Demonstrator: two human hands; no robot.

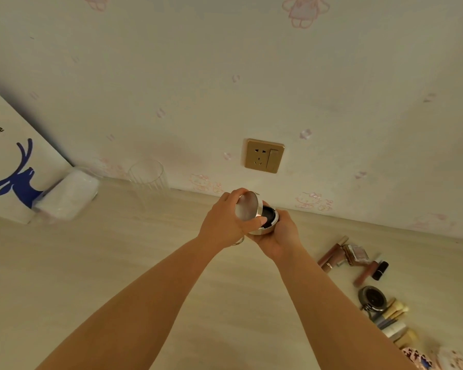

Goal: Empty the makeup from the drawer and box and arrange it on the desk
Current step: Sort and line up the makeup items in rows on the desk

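I hold a round silver compact above the desk (pixel 118 263) near the wall. My left hand (pixel 225 220) grips its raised lid (pixel 246 205), whose mirror side faces me. My right hand (pixel 281 236) cups the compact's base (pixel 269 221) from below; a dark insert shows inside it. At the right of the desk lie lipsticks and tubes (pixel 350 259), a round dark compact (pixel 373 299) and several brushes and small bottles (pixel 394 320). Neither the drawer nor the box is in view.
A white paper bag with a blue deer print (pixel 14 166) leans on the wall at the left, with a white roll (pixel 70 192) beside it. A clear ribbed glass (pixel 147 180) stands by the wall. A gold wall socket (pixel 263 155) sits above my hands.
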